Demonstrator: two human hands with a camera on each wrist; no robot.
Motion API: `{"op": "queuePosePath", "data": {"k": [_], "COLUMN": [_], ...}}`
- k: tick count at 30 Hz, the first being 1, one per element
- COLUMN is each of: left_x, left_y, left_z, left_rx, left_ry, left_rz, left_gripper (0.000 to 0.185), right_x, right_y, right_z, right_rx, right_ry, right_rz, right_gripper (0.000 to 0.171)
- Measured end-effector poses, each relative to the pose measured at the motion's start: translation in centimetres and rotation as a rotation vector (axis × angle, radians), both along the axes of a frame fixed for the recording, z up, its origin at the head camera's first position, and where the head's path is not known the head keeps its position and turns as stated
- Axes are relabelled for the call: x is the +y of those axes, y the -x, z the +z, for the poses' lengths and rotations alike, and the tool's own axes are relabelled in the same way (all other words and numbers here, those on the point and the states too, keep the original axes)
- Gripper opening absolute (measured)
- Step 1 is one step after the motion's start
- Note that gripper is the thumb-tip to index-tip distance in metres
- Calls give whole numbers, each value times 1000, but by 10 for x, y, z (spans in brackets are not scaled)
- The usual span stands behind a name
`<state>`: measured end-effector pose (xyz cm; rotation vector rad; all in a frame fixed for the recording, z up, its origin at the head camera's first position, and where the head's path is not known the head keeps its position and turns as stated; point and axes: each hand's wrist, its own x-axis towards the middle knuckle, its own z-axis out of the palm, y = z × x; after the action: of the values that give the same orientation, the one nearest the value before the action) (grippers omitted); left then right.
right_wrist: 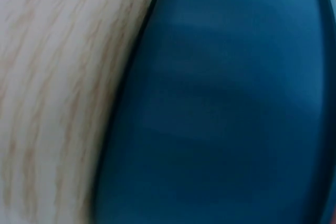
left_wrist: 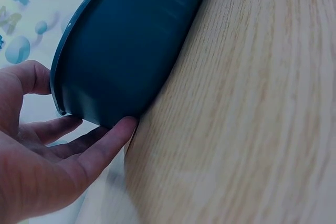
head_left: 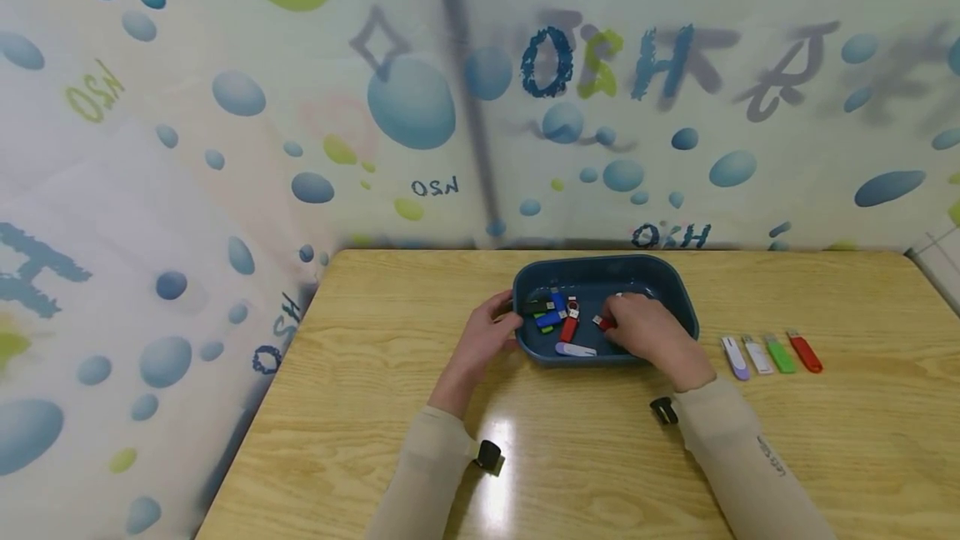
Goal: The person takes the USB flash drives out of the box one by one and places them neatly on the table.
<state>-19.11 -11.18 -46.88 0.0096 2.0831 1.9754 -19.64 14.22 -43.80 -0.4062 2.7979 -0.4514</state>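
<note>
A dark blue tray (head_left: 600, 262) stands on the wooden table (head_left: 570, 457) and holds several USB sticks: blue (head_left: 553, 313), red (head_left: 570, 327), a white one (head_left: 576, 349) and a dark one (head_left: 537, 306). My left hand (head_left: 489, 330) grips the tray's left end; in the left wrist view the thumb of that hand (left_wrist: 52, 150) curls at the rim of the tray wall (left_wrist: 121, 51) while the fingers touch its base. My right hand (head_left: 641, 327) reaches into the tray, curled over a small red USB stick (head_left: 602, 322) that pokes out from its fingertips. The right wrist view is a blur of tray wall (right_wrist: 220, 103), with no hand showing.
On the table, to the right of the tray, lies a row of USB sticks: purple-white (head_left: 735, 357), white (head_left: 757, 354), green (head_left: 780, 353), red (head_left: 805, 351). A bubble-printed curtain (head_left: 420, 107) hangs behind and to the left. The table's left edge is near my left forearm.
</note>
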Motion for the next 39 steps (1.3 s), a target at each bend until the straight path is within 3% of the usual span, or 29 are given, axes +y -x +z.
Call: {"op": "queuePosePath", "data": {"k": [10, 25, 39], "left_x": [0, 0, 0], "left_y": [0, -4, -4], "left_z": [-1, 5, 4], "left_rx": [3, 17, 19], "left_ry": [10, 25, 5], "left_rz": [-2, -13, -8], "left_gripper": [58, 58, 56], "right_x": [7, 20, 31], "right_y": [0, -15, -29], "right_z": [2, 26, 42], "right_rx": [31, 139, 215], "right_ry": [46, 129, 193], "right_rz": [14, -47, -134], "right_gripper": [15, 25, 20]}}
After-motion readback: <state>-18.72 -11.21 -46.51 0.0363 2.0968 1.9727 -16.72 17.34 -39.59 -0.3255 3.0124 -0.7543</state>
